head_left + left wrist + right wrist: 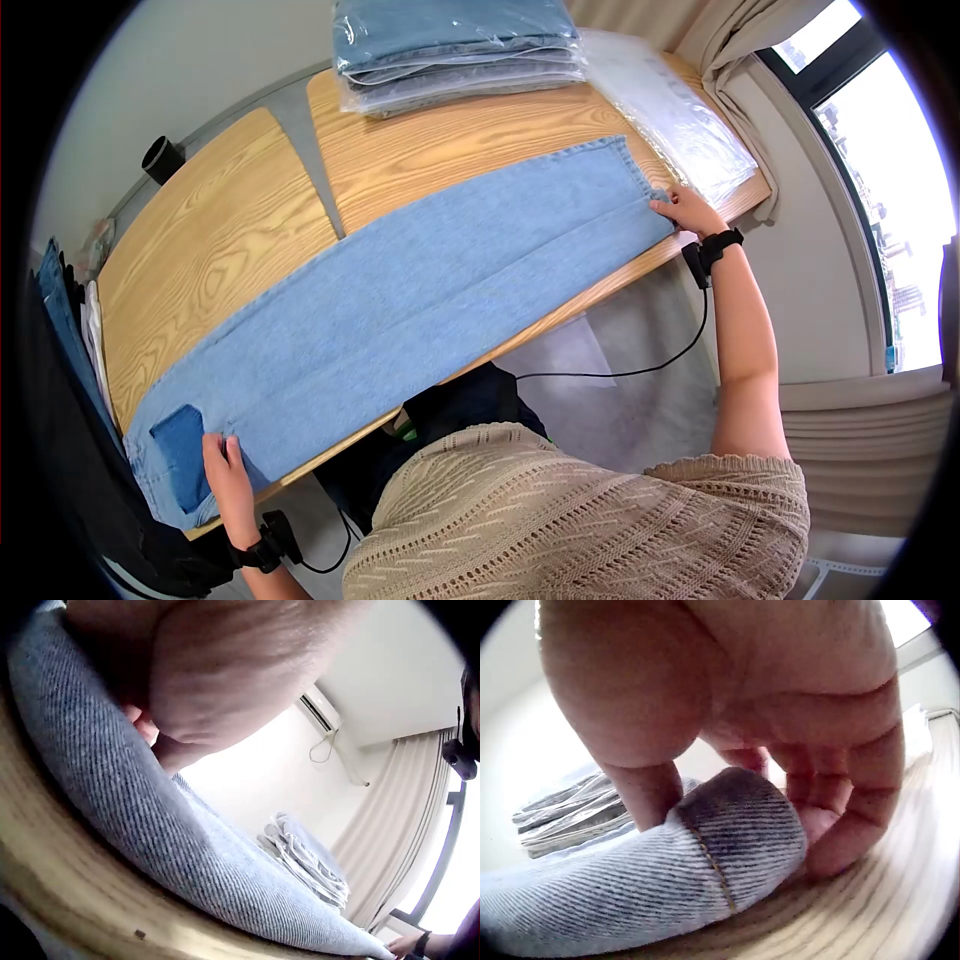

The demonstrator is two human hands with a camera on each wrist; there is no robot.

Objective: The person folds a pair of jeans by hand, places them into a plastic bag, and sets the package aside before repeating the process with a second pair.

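Observation:
Light blue jeans [400,290], folded lengthwise, lie stretched along the near side of the wooden table. At the leg end, my right hand [692,210] pinches a corner of the hem; up close in the right wrist view, the thumb and curled fingers straddle the stitched hem [739,832]. My left hand [228,480] is at the wider end, beside a darker blue patch [182,455], and its thumb and finger grip the denim there. In the left wrist view the palm [232,667] hides most of the fingertips over the denim edge [142,802].
Bagged folded jeans [455,55] are stacked at the table's far edge. Clear plastic bags [680,120] lie at the far right, by the curtain [735,50]. Dark garments [90,420] hang at the left. A black cup [162,160] stands beyond the table.

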